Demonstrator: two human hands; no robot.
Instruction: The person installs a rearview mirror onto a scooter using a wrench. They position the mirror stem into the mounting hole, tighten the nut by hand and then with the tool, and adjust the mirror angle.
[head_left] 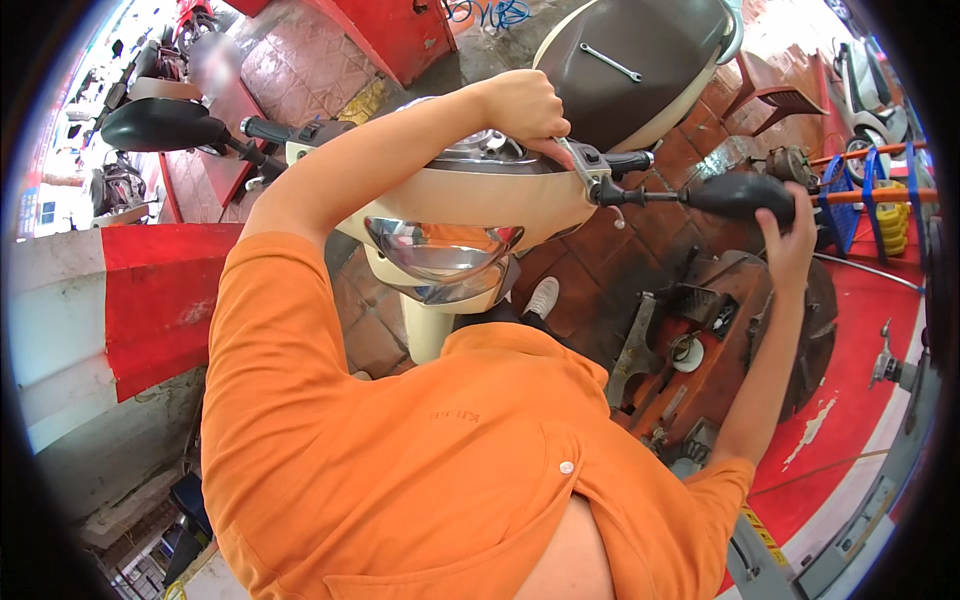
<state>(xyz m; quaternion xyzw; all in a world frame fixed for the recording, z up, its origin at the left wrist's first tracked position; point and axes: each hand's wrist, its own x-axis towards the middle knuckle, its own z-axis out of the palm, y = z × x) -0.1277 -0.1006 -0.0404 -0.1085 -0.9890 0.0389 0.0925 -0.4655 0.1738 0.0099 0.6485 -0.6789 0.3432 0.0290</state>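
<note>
Gripping items: your left hand (525,105) has fingers curled round the brake lever (572,160) on the cream scooter's handlebar (480,195); your right hand (790,240) fingers close on the black mirror (740,195). Wrench (610,62) lies on the brown seat (640,60).

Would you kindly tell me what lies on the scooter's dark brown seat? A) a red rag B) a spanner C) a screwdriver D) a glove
B: a slim metal spanner lies flat on the dark brown seat, beyond the handlebar that the left hand rests on, while the right hand holds the mirror.
</note>
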